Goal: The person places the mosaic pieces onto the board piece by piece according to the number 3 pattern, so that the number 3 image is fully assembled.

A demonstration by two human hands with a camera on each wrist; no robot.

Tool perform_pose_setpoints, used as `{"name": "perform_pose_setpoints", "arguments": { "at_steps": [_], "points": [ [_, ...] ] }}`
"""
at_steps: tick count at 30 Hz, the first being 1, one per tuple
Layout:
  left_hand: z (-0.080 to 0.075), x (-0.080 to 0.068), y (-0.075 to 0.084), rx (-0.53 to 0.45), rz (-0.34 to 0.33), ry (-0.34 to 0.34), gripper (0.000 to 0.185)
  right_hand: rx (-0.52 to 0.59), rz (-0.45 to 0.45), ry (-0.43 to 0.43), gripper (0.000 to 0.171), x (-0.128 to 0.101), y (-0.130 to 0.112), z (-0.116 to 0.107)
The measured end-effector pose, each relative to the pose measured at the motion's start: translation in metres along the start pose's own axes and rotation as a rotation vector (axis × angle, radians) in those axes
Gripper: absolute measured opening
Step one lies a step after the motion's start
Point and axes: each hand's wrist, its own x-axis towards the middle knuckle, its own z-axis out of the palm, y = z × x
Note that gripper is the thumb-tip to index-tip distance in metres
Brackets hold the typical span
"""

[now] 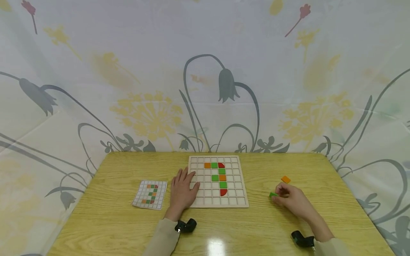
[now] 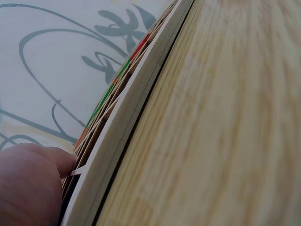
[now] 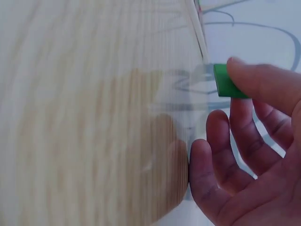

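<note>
A wooden grid board [image 1: 242, 193] lies mid-table, with orange, green and red tiles set in some of its squares in a shape like the upper part of a 3. My left hand [image 1: 183, 190] rests on the board's left edge, fingers spread and straight; its thumb [image 2: 66, 162] touches the rim in the left wrist view. Right of the board, my right hand [image 1: 289, 199] pinches a green tile [image 3: 225, 84] between thumb and fingers, just above the table. Beyond that hand lies a loose orange tile [image 1: 285, 179].
A paper pattern card [image 1: 137, 202] with a coloured 3 on a grid lies left of the board. The wooden table [image 1: 109, 220] ends at the back against a flower-printed cloth [image 1: 153, 53]. Each wrist wears a black camera.
</note>
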Motion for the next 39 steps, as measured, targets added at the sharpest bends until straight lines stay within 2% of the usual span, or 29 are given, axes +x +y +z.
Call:
{"name": "perform_pose_setpoints", "arguments": {
  "at_steps": [8,24,29,39],
  "points": [
    [-0.001,0.000,0.000,-0.006,0.015,0.008,0.046,0.032,-0.037,0.071,0.019,0.009,-0.005,0.015],
    [-0.001,0.001,0.001,-0.007,0.009,-0.017,0.047,0.099,-0.054,0.084,0.014,0.029,-0.022,0.040],
    [-0.002,0.001,0.001,-0.003,0.004,-0.025,0.047,0.107,-0.039,0.092,0.013,0.035,-0.031,0.049],
    [-0.001,0.001,0.000,0.009,0.002,-0.019,0.048,0.136,-0.069,0.078,0.011,0.051,-0.051,0.069]
  ]
}}
